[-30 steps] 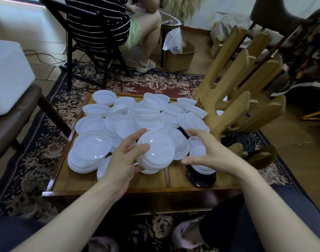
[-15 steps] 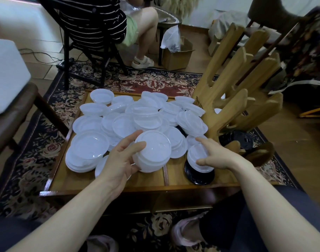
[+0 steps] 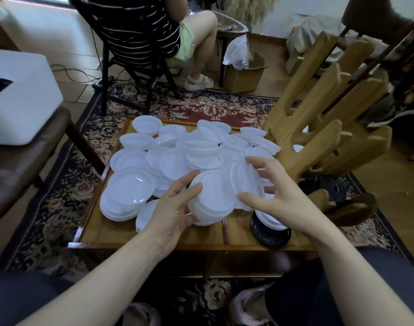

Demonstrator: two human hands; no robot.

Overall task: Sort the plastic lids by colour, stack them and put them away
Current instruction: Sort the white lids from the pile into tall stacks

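White lid stack (image 3: 211, 201) sits in my left hand (image 3: 173, 209), held just above the near edge of the desk (image 3: 154, 238), thumb up on the rim and fingers curled under the side, so that grip is clamped on the stack. My right hand (image 3: 275, 196) brings one more white lid (image 3: 244, 182) in, tilted on edge and touching the stack's right side; fingers are spread round it w/ thumb at the bottom rim, so it's pinched, not loose. I'd say the step in hand is stacking whites: this lid is abt to go on top. Next move, as I judge it, needs the lid levelled and centred over the stack, then pressed so the rims nest, w/ the left keeping the stack square. Beyond that a loose heap of white lids (image 3: 201, 149) covers the far half of the desk, w/ a second neat white stack (image 3: 128, 191) at left. A black lid (image 3: 270, 234) lies at the near right w/ a white one on it; more black ones (image 3: 328, 187) sit past the wooden rack (image 3: 319, 128). So sorting looks early, nothing put away yet. Behind all that, a person on a chair (image 3: 121, 50) faces away.
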